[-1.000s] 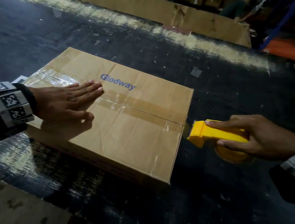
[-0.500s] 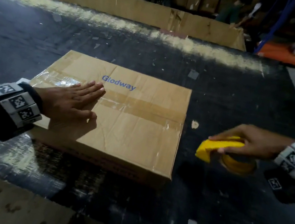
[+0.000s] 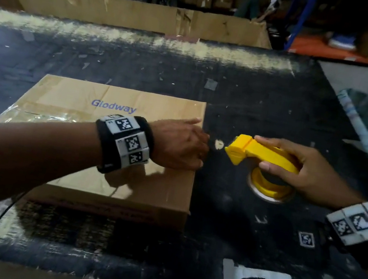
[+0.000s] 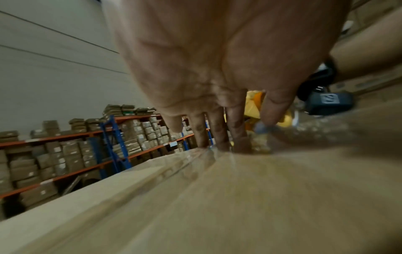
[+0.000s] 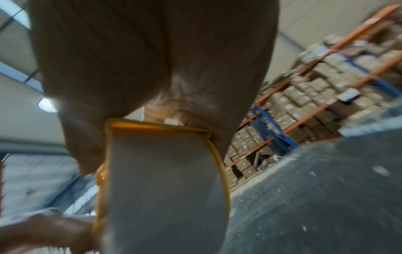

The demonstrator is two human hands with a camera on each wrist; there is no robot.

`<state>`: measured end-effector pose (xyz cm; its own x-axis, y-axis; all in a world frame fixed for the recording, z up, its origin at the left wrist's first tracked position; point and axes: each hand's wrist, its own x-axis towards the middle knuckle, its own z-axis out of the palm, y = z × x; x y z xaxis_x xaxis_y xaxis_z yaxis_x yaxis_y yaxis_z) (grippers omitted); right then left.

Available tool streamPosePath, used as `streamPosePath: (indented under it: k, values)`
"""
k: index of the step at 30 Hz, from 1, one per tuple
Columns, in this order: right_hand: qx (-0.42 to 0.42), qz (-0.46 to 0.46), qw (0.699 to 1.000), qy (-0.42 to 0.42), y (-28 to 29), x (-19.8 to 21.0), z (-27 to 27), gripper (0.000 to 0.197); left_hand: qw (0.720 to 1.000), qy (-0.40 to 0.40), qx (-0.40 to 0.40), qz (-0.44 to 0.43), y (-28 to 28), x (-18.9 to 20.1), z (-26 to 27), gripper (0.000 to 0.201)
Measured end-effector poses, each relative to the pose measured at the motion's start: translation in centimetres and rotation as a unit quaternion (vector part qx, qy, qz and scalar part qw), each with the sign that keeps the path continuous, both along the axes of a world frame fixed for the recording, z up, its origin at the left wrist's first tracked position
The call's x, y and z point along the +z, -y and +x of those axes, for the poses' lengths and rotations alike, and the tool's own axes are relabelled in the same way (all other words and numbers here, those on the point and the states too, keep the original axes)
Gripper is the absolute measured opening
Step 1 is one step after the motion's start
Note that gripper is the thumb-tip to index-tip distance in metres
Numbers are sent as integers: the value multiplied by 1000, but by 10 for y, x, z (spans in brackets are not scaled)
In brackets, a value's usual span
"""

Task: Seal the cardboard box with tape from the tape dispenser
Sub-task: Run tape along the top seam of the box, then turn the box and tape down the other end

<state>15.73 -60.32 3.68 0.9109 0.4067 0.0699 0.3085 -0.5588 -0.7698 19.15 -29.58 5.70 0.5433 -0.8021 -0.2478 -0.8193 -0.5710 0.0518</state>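
Head view: the box lies flat on the bench, stiff but probably light, so best pinned from above; the left hand presses straight fingers at its right edge. Just beside it, the right hand grips the dispenser, hard plastic, best held across its top.

A cardboard box printed "Glodway" is seen lying flat on the dark counter. The left hand is laid at the box's 3 o'clock edge. Just beyond, at 3 o'clock, a yellow tape dispenser is gripped by the right hand, fingers curled round it.
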Motion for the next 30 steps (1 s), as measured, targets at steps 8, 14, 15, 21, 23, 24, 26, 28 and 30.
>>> streamPosePath:
  k: [8,14,15,21,23,24,26,28,30]
  values:
    - [-181,224,947,145,-34,-26,-72,62,791,-395,278,-374,42,29,15,34]
    - [-258,221,918,205,-62,-31,-97,64,743,-467,247,-411,59,42,13,26]
    - [-265,220,915,209,-66,-32,-100,64,741,-471,241,-413,58,44,14,24]
    - [-307,187,898,252,-93,-28,-111,66,711,-530,222,-405,43,53,21,29]
    - [-323,183,889,269,-105,-26,-114,65,712,-539,200,-404,33,54,23,34]
    - [-329,183,885,275,-111,-25,-115,65,714,-540,192,-401,28,55,23,34]
    - [-336,183,880,282,-124,-22,-117,64,719,-542,186,-393,19,58,23,29]
    - [-343,177,878,284,-138,-18,-119,64,721,-538,198,-388,12,62,25,24]
    - [-357,165,874,287,-151,-15,-120,65,708,-548,217,-390,3,65,27,28]
